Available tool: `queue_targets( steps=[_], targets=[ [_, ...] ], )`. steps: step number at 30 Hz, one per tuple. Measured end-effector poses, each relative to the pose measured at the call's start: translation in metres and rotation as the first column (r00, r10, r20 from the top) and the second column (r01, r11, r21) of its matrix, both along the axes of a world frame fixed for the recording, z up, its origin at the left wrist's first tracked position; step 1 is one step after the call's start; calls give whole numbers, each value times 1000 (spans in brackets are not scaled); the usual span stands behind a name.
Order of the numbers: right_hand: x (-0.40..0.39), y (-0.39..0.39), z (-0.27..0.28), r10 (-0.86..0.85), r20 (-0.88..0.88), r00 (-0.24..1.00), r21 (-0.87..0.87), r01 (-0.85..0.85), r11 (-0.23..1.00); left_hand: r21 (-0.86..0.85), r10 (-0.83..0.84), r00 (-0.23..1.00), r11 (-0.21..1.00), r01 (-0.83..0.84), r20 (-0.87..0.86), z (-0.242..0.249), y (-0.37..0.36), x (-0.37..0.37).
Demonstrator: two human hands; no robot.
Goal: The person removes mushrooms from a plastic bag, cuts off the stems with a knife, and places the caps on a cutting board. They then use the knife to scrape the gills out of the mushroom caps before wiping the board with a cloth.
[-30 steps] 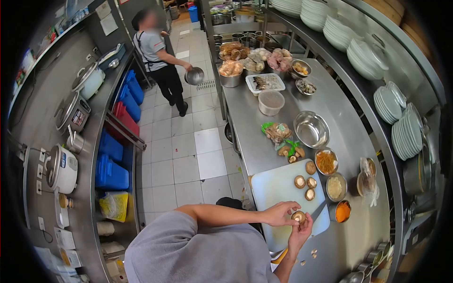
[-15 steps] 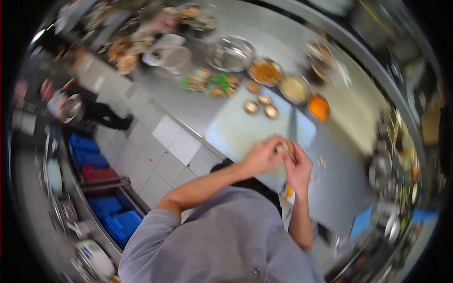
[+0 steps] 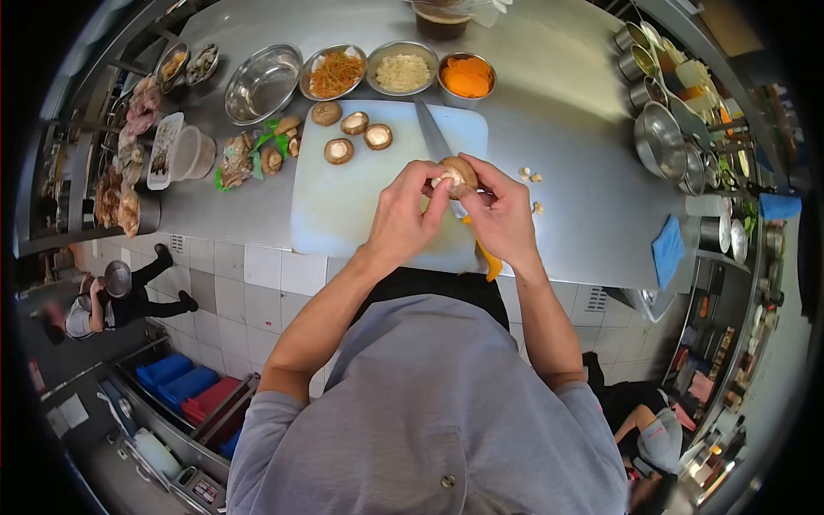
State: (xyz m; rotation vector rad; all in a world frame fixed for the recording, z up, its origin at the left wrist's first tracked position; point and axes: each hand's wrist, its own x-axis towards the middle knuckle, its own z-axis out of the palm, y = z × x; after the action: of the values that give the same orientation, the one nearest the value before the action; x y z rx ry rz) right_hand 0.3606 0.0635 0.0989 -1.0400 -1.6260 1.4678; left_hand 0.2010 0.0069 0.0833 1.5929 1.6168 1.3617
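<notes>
A brown-capped mushroom, pale underside partly showing, is held between my two hands above the cutting board. My left hand pinches at its stem side with thumb and forefinger. The fingers of my right hand are closed on the cap's right side. Under my hands lies a knife, its blade pointing to the board's far edge and its yellow handle near the front. Several mushrooms rest at the far left of the board, among them a stemless one. Small cut stems lie on the counter to the right.
Behind the board stand bowls of orange slices, chopped pale pieces and shredded vegetables, plus a metal bowl. Bagged mushrooms lie left. A blue cloth hangs at the right edge. Other people are lower left and lower right.
The head view has swung round and sharpened, so the counter now appears level. Both hands still hold the mushroom over the board; the other mushrooms and the knife stay on it.
</notes>
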Motion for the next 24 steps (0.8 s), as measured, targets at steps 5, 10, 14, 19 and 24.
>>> queue_targets(
  steps=[5,10,14,19,24],
  targets=[
    [4,1,-8,-7,8,1000,-42,7,999,-57,-48,998,997,50,32,-5,3,-2],
    [6,7,-16,12,-83,996,-150,-24,988,-100,-131,989,985,138,70,-4,10,-11],
    [6,12,-21,36,-115,993,-155,-54,986,-164,-144,985,974,158,94,-7,15,-16],
    [8,23,-29,-30,-65,997,-217,15,976,-260,-93,971,954,151,221,-11,20,-21],
    [19,30,-38,-118,-106,987,-287,84,954,-213,19,880,973,93,474,-24,35,-26]
  ],
)
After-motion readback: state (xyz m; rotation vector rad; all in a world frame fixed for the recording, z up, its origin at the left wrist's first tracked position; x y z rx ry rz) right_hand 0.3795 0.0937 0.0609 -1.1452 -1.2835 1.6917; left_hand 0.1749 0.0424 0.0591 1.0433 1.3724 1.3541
